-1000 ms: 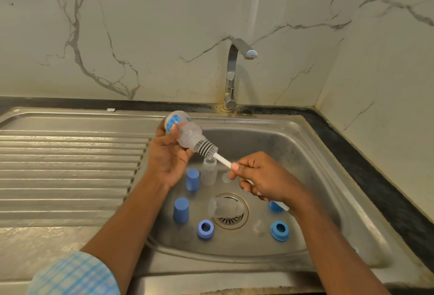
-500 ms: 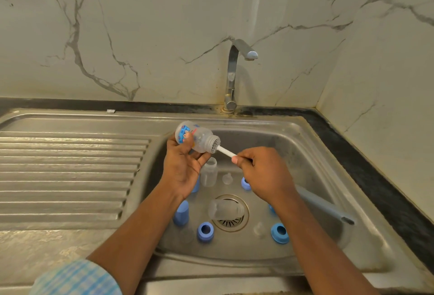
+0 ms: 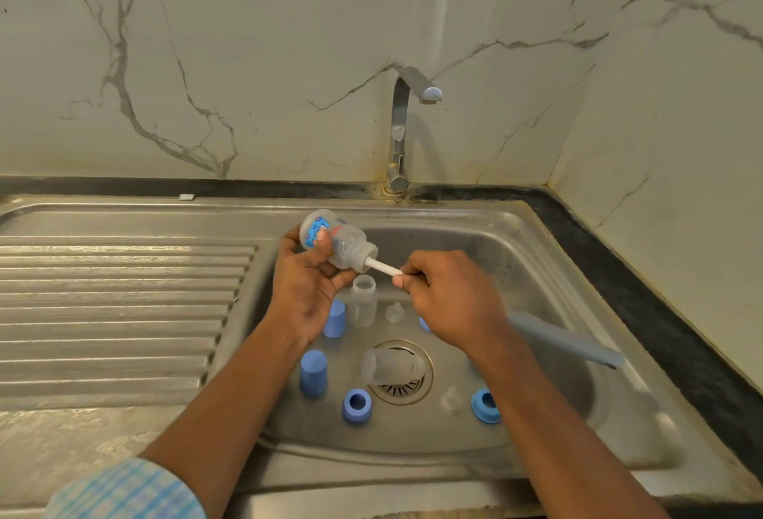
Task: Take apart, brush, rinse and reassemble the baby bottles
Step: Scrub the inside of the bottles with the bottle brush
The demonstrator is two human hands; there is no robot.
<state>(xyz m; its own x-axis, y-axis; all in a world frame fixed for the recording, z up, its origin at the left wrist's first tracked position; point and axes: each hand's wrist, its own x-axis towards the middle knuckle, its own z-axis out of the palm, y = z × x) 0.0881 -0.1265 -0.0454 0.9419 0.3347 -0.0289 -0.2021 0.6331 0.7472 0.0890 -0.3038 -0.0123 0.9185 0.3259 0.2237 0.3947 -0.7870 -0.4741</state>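
The ribbed drainboard [image 3: 124,304] lies at the left of the steel sink [image 3: 495,242]. Over the basin's far left part, the left hand [image 3: 305,291] has its thumb and fingers curled round a clear baby bottle [image 3: 336,244] with a blue print, holding it in the air. The bottle is tilted. Its long axis runs from far left to near right, with the base raised to the far left and the open mouth sloping down to the right. A bottle brush [image 3: 384,268] enters that mouth, its white stem in line with the bottle. The right hand [image 3: 450,299] is clamped on the stem just outside the mouth. The grey-blue handle [image 3: 565,339] sticks out to the right past the wrist.

On the basin floor, from the left:
- two blue caps [image 3: 313,372]
- a blue ring [image 3: 356,405]
- an upright bottle [image 3: 363,299]
- a bottle on its side [image 3: 392,365] over the drain
- a clear teat [image 3: 395,312]
- another ring [image 3: 486,405]
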